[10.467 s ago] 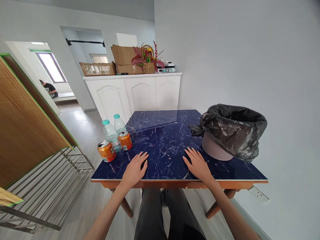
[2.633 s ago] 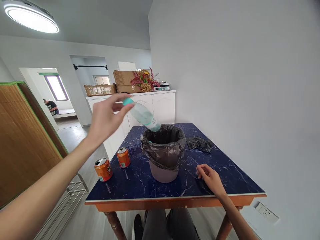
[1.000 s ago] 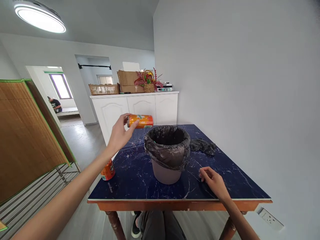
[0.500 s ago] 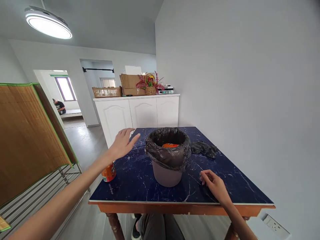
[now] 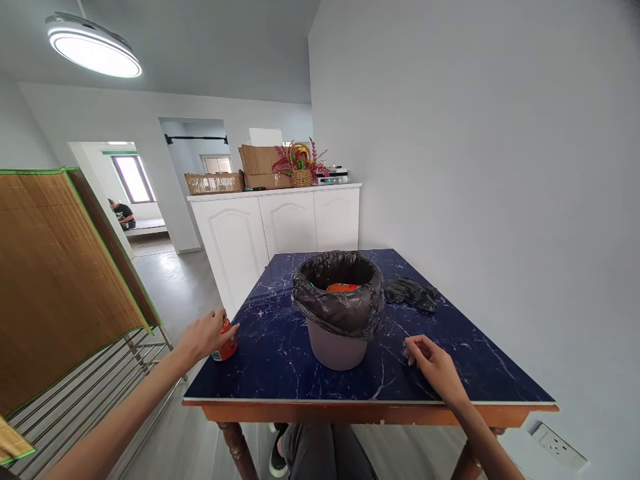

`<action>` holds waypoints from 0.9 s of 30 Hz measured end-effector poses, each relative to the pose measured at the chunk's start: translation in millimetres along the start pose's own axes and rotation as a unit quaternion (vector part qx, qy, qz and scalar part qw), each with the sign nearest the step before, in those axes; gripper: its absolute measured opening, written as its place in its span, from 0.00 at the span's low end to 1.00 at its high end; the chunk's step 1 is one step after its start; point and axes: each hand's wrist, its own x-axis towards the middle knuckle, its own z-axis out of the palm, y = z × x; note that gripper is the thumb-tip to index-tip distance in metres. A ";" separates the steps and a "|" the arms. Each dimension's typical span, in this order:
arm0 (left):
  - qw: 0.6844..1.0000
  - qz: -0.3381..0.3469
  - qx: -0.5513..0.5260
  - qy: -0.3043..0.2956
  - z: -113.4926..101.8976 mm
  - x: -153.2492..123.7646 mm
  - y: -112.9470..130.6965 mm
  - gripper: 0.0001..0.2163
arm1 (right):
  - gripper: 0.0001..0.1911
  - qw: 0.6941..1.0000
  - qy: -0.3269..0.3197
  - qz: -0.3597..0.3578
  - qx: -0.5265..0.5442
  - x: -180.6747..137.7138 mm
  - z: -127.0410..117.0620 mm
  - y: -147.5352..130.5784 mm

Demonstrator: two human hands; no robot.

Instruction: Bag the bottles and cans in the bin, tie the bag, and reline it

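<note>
My left hand (image 5: 204, 340) is closed around the upper part of an orange drink can (image 5: 227, 349) standing at the left edge of the table, thumb on the near side and fingers partly hidden behind. On the right, my right hand (image 5: 431, 360) rests on the tabletop with its fingers curled in and nothing visible in them. Between the hands stands a pinkish-grey bin (image 5: 337, 350), lined with a black plastic bag (image 5: 345, 310) folded over its rim. Inside the bin, the top of an orange item (image 5: 343, 288) shows.
A crumpled black plastic bag (image 5: 411, 293) lies right of the bin on the dark blue marbled table (image 5: 270, 373). Left of the table is a metal rack (image 5: 100, 387) with a bamboo mat (image 5: 65, 267). A white cabinet (image 5: 235, 240) stands behind. A person (image 5: 123, 215) sits in the far room.
My left hand has moved down and left from beside the bin to the orange can and taken hold of it. My right hand stays in about the same place.
</note>
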 end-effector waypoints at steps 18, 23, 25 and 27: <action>0.908 0.204 -0.361 0.058 -74.9 24.4 236.3 0.29 | 0.30 1.000 0.001 -0.009 0.019 0.7 -0.9 -7.0; 0.917 0.176 -0.354 0.051 -55.0 30.9 244.1 0.32 | 0.30 1.000 -0.002 -0.010 0.029 2.1 -2.6 -5.9; 0.919 0.143 -0.363 0.049 -51.4 34.3 235.7 0.33 | 0.30 0.999 -0.003 -0.009 0.033 2.8 -2.7 -5.3; 0.919 0.107 -0.378 0.035 -49.3 36.6 220.8 0.33 | 0.30 0.999 -0.005 -0.007 0.038 2.9 -2.6 -5.1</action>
